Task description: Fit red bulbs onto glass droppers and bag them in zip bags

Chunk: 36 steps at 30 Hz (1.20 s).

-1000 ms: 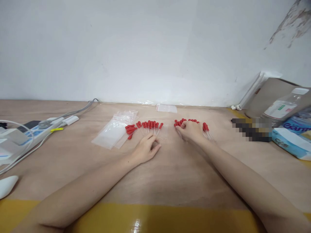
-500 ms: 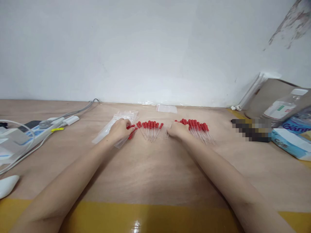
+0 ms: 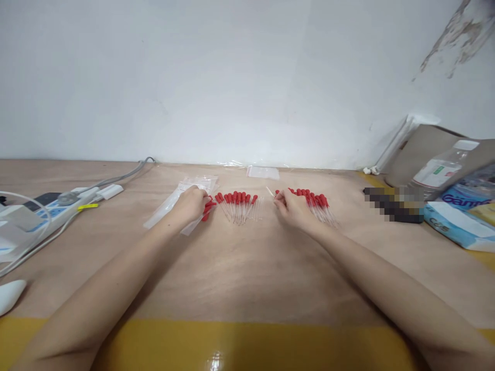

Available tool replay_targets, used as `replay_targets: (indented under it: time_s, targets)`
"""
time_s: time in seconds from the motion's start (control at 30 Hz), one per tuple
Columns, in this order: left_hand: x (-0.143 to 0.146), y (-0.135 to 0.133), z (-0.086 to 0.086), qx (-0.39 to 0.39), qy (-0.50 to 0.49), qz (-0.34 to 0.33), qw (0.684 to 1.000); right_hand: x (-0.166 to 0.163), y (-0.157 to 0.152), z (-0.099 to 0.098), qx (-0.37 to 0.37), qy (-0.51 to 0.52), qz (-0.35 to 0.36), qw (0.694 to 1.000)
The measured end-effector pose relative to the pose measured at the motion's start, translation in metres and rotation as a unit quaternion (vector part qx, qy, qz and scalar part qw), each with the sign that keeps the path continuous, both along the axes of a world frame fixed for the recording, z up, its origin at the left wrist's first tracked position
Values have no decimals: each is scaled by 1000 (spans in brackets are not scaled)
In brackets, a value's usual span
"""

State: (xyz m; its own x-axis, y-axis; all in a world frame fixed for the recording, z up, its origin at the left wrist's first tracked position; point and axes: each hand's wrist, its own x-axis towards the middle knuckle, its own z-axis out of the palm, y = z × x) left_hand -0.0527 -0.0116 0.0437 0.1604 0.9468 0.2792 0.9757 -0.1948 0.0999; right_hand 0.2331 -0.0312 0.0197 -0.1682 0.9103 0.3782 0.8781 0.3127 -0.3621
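Note:
My left hand is closed over the right end of a clear plastic bag, its fingertips pinched on a red rubber bulb. More loose red bulbs lie just under those fingers. My right hand pinches a thin clear glass dropper tube, its upper end poking out to the left. Between the hands, glass droppers with red bulbs lie in a fan, and a few bare glass tubes lie beside them. A second group of red-bulbed droppers is partly hidden behind my right hand.
A power strip with plugs and cables lies at the left, near a white rounded object. At the right are a plastic bottle, a blue tissue pack and a blurred dark object. A small clear bag lies near the wall.
My right hand has lifted and shifted slightly right, away from the bare tubes, with a glass dropper tube now showing in its fingers. My left hand stays by the bag and red bulbs.

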Motion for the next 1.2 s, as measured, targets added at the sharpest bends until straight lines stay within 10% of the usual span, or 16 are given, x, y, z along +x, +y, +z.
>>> replay_targets:
  time_s: [0.3,1.2]
  targets:
    - [78,-58,-44,26,-194,-271,943,15,-36,-34,193,45,177,964]
    - [77,-55,-54,14,-274,-313,909,11,-35,-46,230,33,263,937]
